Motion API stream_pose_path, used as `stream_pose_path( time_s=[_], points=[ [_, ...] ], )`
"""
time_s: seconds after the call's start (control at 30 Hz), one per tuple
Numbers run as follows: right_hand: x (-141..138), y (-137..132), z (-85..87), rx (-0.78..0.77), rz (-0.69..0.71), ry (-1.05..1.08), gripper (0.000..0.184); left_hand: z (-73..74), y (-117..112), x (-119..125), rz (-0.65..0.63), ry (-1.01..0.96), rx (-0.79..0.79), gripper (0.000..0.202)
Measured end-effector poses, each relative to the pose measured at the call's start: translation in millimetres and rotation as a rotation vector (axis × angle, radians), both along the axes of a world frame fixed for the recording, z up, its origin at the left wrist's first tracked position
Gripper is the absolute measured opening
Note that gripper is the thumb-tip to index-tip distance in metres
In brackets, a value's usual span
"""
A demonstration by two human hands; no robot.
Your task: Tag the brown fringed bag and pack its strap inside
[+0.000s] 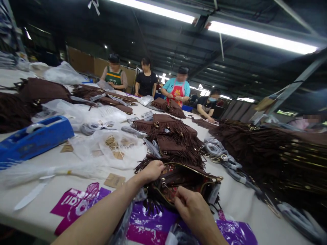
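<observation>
A brown fringed handbag (184, 178) lies unzipped in front of me, its gold zipper edge spread and a patterned lining showing inside. My left hand (153, 170) is closed on the bag's far left rim. At the near side of the opening, my right hand (191, 206) is closed, its curled fingers on the near rim; the fingertips are partly hidden. A metal zipper pull (164, 182) hangs inside by the lining. Beneath the bag, shiny purple printed plastic bags (150, 223) cover part of the table.
Brown fringed bags (171, 143) lie beyond, with a large stack (288, 160) at right. Plastic-wrapped straps (214, 148) run along the right. At left are a blue tape dispenser (38, 137), cardboard tags (114, 180) and white ties (68, 172). Several people stand across the table.
</observation>
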State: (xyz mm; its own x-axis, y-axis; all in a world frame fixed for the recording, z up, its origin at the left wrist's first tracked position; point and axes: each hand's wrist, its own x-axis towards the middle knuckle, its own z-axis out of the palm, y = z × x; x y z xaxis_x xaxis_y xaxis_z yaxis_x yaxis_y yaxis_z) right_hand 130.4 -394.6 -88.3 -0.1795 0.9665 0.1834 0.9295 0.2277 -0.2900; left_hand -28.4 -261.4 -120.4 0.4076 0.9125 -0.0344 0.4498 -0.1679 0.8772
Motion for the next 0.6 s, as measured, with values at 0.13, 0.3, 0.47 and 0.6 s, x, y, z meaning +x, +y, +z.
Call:
stream_pose_path(
  time_s=[0.13, 0.3, 0.47, 0.6],
  points=[
    [-7.4, -0.4, 0.0, 0.079, -0.034, -0.212, 0.02, 1.6, -1.3, -0.6, -0.005, -0.021, 0.005, 0.019],
    [-21.9, 9.6, -8.8, 0.124, -0.109, -0.317, 0.017, 4.0, -3.2, -2.7, -0.014, -0.058, -0.01, 0.019],
    [-27.5, 16.7, -19.8, 0.06, -0.082, -0.142, 0.015, 1.3, -1.3, -3.4, -0.007, -0.091, -0.054, 0.016],
    [-28.1, 19.8, -28.0, 0.055, 0.0, 0.1, 0.016, -4.1, 1.3, -2.6, -0.011, -0.13, -0.102, 0.014]
  ],
)
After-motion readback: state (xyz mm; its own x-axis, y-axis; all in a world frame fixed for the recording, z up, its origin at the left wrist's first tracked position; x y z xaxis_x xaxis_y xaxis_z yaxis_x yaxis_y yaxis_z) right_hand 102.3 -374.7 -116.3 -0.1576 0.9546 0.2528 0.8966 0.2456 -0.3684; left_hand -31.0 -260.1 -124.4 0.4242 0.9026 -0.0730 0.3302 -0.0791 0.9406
